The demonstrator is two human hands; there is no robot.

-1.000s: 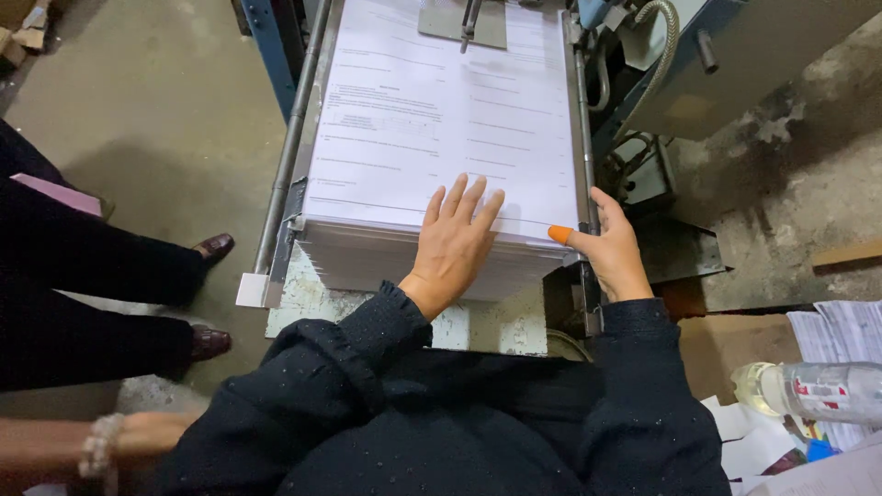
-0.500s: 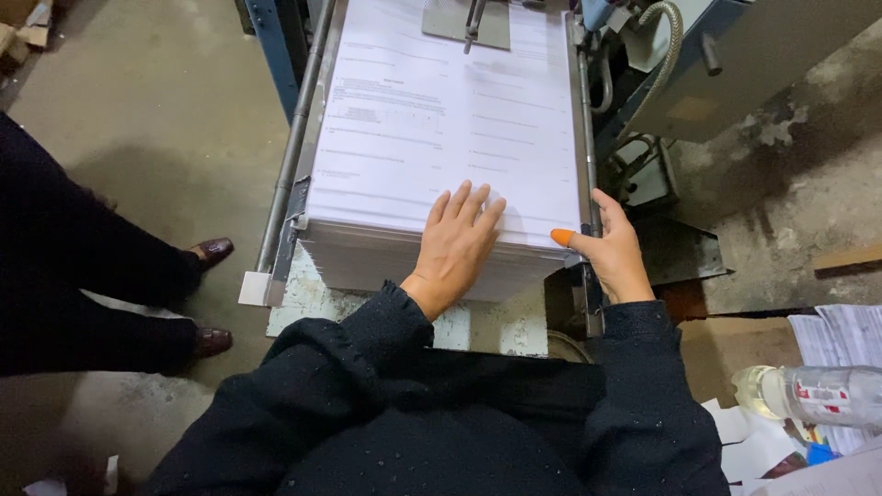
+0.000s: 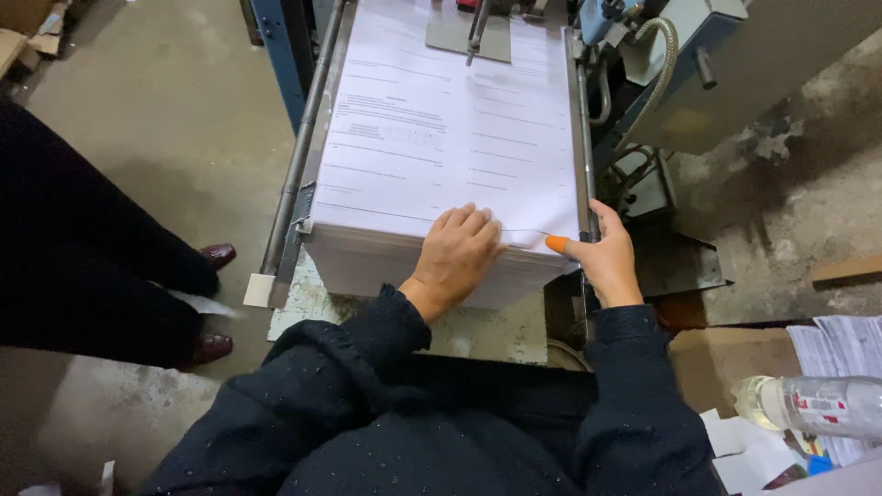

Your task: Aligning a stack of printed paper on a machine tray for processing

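— Where's the paper stack (image 3: 441,138)?
— Lying in the machine's feed tray (image 3: 296,174), between its side rails.
— And the hands?
— Left hand (image 3: 457,253) flat, fingers together, on the near edge; right hand (image 3: 602,260) gripping the right corner, thumb on top.

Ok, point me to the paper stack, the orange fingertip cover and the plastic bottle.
paper stack (image 3: 432,156): head view, on the bare top sheet, near its middle.
orange fingertip cover (image 3: 556,243): head view, on the tip of the right hand's digit.
plastic bottle (image 3: 827,404): head view, on its clear body, lying at lower right.
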